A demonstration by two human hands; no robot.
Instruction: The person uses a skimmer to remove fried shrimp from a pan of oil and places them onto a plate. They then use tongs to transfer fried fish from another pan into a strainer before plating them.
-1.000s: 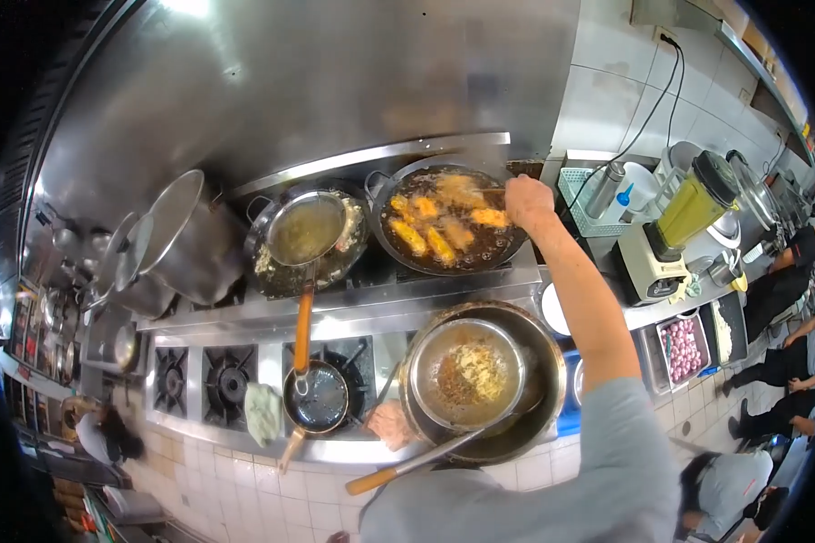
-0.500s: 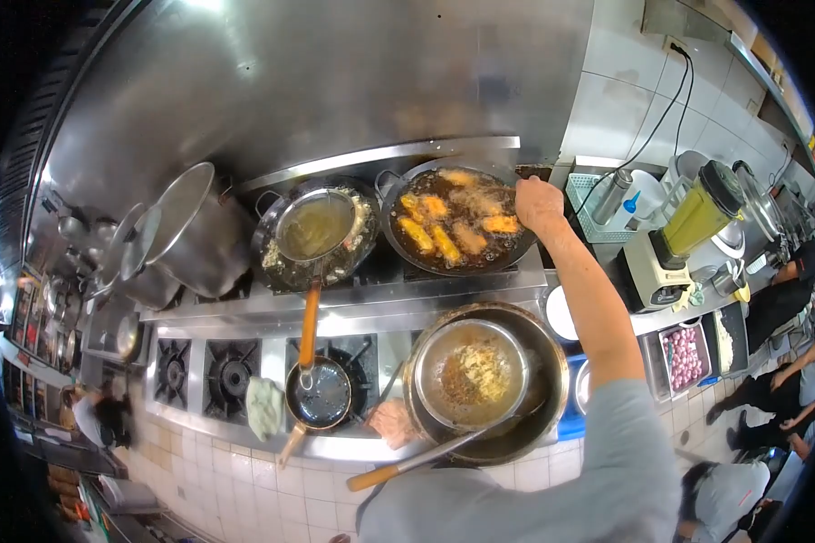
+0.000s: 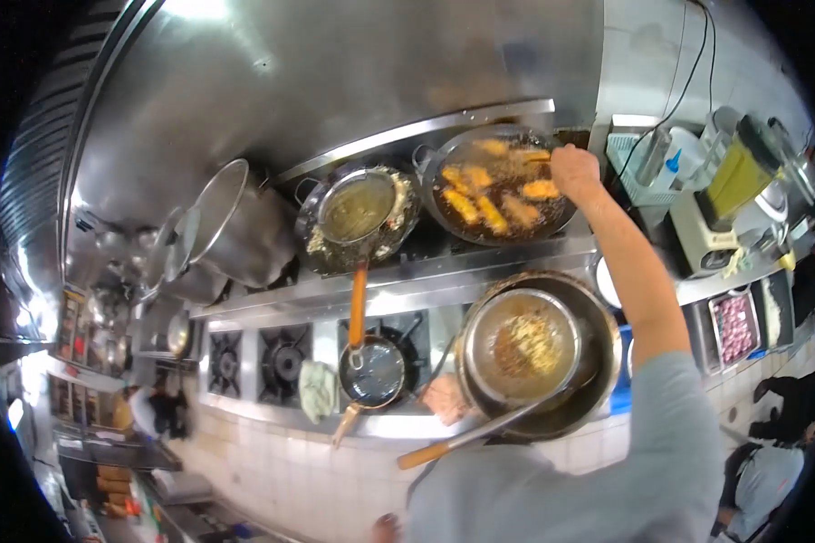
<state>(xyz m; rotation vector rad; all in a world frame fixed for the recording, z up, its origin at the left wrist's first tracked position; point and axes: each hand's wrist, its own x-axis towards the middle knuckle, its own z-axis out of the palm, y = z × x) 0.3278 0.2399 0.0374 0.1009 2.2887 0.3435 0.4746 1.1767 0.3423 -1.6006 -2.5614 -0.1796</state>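
Observation:
My right hand is closed at the right rim of a wok of dark oil; what it grips is too blurred to make out. Golden fried pieces lie in the oil. A small blurred skin-toned shape at the lower edge appears to be my left hand, beside my grey shirt, its fingers unclear. Left of the wok, a strainer with a wooden handle rests over another pan. In front, a metal bowl of chopped food sits in a large pot, a wooden-handled ladle across it.
A small pan, green cloth and pinkish cloth-like item lie along the front burners. Tall stockpots stand left. A blender and red onion tray are right. Co-workers stand lower right.
The view has shifted, so the stove and pans appear farther right and slightly higher. My right hand remains closed at the wok's right rim.

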